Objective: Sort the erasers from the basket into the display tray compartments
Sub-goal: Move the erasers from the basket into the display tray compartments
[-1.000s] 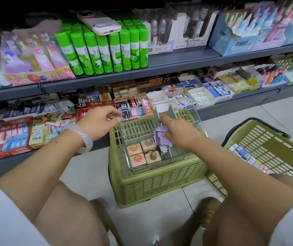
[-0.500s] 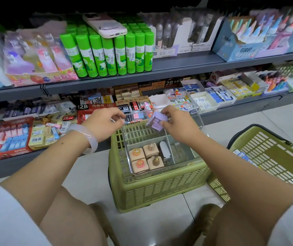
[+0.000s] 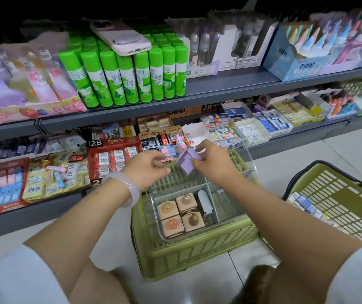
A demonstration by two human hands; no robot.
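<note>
The right hand pinches a small lilac block eraser by its far end, thumb and fingers curled round it, so this grip is clenched on the eraser. The left hand, at nine o'clock of the eraser and just beside it, has its fingers curled with the tips drawn together; whether they touch the block or hold anything I cannot tell.

The eraser hangs in the air above the far end of the clear plastic display tray, toward twelve o'clock. It looks light, firm but slightly yielding, and rubbery rather than slippery, so a gentle pinch across its short sides should do; nothing fragile here.

In the tray's near left compartment, at six o'clock of the hands, sit four tan square erasers with glossy toppers, packed touching. A white oblong eraser stands in the narrow middle compartment. The tray rests on an olive-green slatted plastic basket; a second like basket at three o'clock holds blue-and-white wrapped erasers.
</note>
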